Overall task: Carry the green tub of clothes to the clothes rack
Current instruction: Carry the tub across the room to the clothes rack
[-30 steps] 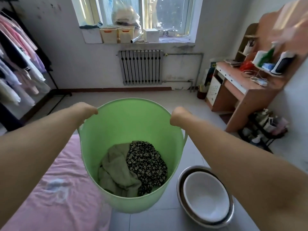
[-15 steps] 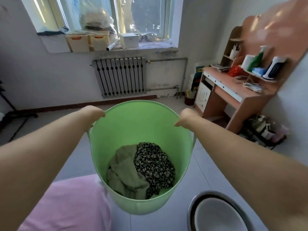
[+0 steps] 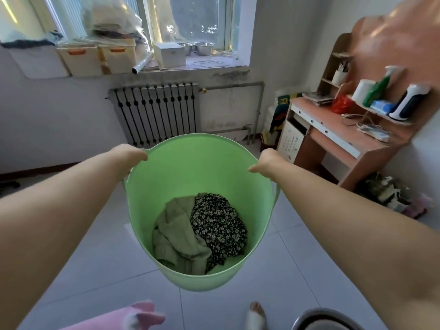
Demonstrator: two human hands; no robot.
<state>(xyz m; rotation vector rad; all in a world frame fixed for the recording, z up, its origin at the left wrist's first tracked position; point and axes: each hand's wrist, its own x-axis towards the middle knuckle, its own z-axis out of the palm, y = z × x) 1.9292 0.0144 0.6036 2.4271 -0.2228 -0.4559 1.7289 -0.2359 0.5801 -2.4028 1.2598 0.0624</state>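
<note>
I hold a light green tub point(image 3: 200, 163) in the air in front of me, above the tiled floor. My left hand point(image 3: 127, 154) grips its left handle and my right hand point(image 3: 265, 163) grips its right handle. Inside at the bottom lie an olive green garment point(image 3: 177, 234) and a black floral garment point(image 3: 219, 225). The clothes rack is out of view; only a dark foot-like piece point(image 3: 9, 185) shows at the left edge.
A radiator point(image 3: 157, 113) stands under the window ahead. A wooden desk point(image 3: 338, 136) with bottles and cables fills the right side, shoes beneath it. A metal basin point(image 3: 326, 320) sits at the bottom right, a pink bed corner point(image 3: 123, 317) at the bottom left, my foot point(image 3: 256, 314) between.
The view has swung right and forward with the tub. The hanging clothes on the left left the picture, the pink bed and metal basin slid toward the bottom edge.
</note>
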